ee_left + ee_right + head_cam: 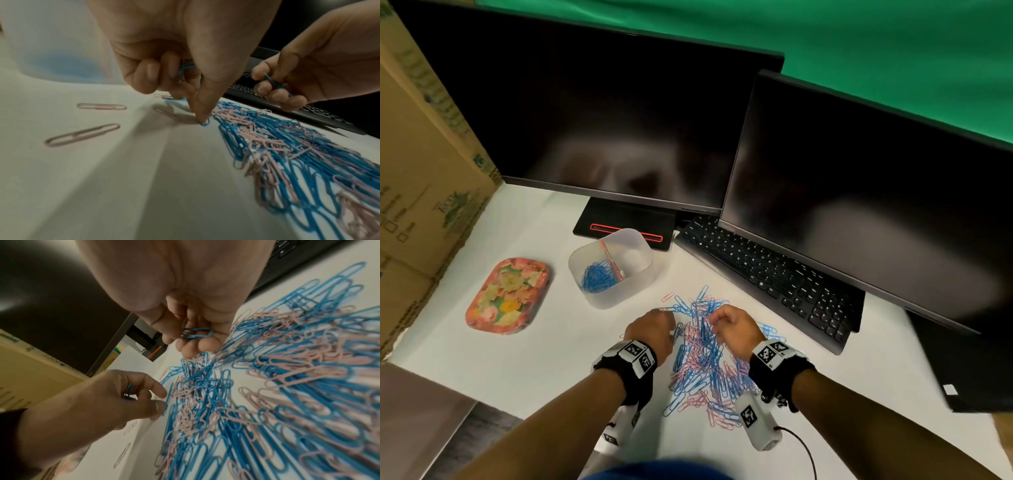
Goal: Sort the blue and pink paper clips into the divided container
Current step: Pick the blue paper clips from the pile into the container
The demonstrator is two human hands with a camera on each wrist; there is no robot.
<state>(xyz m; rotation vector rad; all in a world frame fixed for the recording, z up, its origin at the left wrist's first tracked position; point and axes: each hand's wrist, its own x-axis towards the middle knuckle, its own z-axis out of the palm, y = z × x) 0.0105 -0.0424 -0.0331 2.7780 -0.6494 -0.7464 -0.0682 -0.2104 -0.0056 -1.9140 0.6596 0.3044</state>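
Tangled blue and pink paper clips

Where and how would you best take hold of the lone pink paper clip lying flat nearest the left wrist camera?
Probably pinch the pink paper clip across its long sides, from above. It lies flat on the table, apart from the pile, so nothing blocks fingertips.

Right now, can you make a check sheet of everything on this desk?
Surface: white desk.
Job's things: mixed blue and pink paper clip pile; divided container holds blue clips in its left half only.
Clutter: floral tray, keyboard.
Hands: left hand holds blue clips and touches another; right hand holds a blue clip.
Cables: black cable.
Surroundings: two dark monitors, cardboard box, green backdrop.
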